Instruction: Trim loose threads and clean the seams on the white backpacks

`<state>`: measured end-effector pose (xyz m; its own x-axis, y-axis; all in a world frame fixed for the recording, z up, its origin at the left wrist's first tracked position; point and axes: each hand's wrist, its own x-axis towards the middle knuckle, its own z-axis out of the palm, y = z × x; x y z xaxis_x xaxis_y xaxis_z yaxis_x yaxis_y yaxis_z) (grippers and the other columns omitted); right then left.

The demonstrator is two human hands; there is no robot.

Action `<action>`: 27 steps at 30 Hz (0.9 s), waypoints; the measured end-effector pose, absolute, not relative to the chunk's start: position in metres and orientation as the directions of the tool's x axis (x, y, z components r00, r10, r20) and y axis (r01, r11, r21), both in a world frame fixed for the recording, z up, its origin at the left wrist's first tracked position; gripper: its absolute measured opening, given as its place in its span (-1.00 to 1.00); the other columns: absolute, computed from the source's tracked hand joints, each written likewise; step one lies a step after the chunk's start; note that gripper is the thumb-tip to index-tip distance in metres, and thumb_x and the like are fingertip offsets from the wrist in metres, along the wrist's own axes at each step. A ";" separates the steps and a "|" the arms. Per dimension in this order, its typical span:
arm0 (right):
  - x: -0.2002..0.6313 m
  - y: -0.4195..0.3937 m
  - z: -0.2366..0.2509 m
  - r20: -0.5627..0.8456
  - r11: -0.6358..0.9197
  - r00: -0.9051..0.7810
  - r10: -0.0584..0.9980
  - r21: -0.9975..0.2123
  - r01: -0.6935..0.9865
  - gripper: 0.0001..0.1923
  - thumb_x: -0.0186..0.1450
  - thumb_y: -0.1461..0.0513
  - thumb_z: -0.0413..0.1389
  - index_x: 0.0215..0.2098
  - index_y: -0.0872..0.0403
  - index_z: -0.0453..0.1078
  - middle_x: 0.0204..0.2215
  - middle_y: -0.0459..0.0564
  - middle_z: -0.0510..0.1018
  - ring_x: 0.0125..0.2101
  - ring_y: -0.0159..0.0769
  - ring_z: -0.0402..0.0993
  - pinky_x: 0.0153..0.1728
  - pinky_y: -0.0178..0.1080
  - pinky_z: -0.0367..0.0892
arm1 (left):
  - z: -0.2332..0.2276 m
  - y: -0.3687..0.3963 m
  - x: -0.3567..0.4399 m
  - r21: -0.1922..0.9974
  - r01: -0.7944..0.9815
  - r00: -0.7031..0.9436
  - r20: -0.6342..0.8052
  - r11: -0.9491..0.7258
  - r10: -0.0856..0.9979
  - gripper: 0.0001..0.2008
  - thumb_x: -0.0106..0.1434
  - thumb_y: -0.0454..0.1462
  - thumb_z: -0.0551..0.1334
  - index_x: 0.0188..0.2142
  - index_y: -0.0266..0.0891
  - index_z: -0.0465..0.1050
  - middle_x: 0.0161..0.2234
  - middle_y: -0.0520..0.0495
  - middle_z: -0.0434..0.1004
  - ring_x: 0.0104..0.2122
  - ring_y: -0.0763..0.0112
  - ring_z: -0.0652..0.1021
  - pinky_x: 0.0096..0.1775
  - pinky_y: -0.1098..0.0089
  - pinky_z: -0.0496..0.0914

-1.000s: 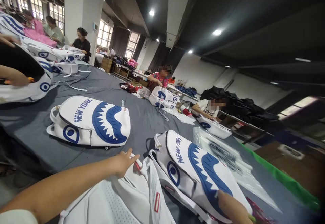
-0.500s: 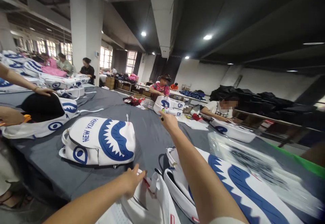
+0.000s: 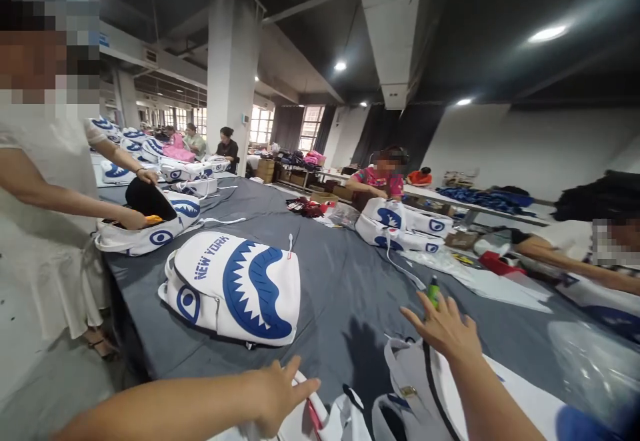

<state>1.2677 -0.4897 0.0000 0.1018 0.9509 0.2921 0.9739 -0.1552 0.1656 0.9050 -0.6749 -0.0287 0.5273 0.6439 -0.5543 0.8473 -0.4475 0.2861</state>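
My left hand (image 3: 277, 394) rests flat on the top of a white backpack (image 3: 345, 417) at the table's near edge, thumb stretched out. My right hand (image 3: 445, 327) hovers over a second white and grey backpack (image 3: 415, 381), fingers spread, with a small green lighter-like object (image 3: 433, 289) pinched between them. Beyond both hands lies a white backpack with a blue shark mouth and "NEW YORK" lettering (image 3: 240, 287) on the grey table (image 3: 345, 281).
A person in white (image 3: 45, 181) stands at the left with both hands in an open shark backpack (image 3: 150, 237). More backpacks (image 3: 400, 224) lie further back, where seated people work. Clear plastic bags (image 3: 590, 367) lie at the right. A white pillar (image 3: 233, 74) rises behind.
My view has swung left and the person at the left has come into sight. My right hand has pulled back from its far reach and now hovers nearer, over the backpack. My left hand stays on the bag.
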 end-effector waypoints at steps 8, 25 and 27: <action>1.298 -0.447 -0.080 0.360 -0.081 0.043 0.932 0.091 0.993 -0.28 0.39 -0.08 -0.21 0.37 0.07 0.20 0.38 0.22 0.17 0.39 0.10 -0.01 0.26 0.13 0.12 | -0.046 -0.666 0.910 0.167 0.883 0.439 -0.629 -0.439 0.642 0.45 -0.20 -0.54 0.39 0.43 0.14 -0.56 0.45 -0.29 -0.70 0.33 -0.57 0.09 0.00 -0.26 0.43; 1.294 -0.441 -0.117 0.065 -0.120 0.124 0.990 -0.064 0.991 -0.34 0.42 -0.01 -0.19 0.40 0.03 0.19 0.37 0.21 0.21 0.36 0.07 0.08 0.24 0.07 0.13 | -0.022 -0.675 0.926 0.037 0.905 0.318 -0.720 -0.424 0.617 0.47 -0.22 -0.60 0.33 0.42 0.10 -0.64 0.43 -0.33 -0.76 0.34 -0.52 0.10 0.04 -0.15 0.46; 1.290 -0.447 -0.114 0.046 -0.117 0.119 0.992 -0.049 0.992 -0.36 0.43 -0.02 -0.16 0.40 -0.01 0.17 0.37 0.18 0.21 0.36 0.03 0.07 0.25 0.06 0.12 | -0.022 -0.678 0.926 0.001 0.906 0.297 -0.712 -0.423 0.636 0.48 -0.23 -0.62 0.34 0.42 0.09 -0.64 0.44 -0.35 -0.74 0.34 -0.48 0.12 0.03 -0.13 0.48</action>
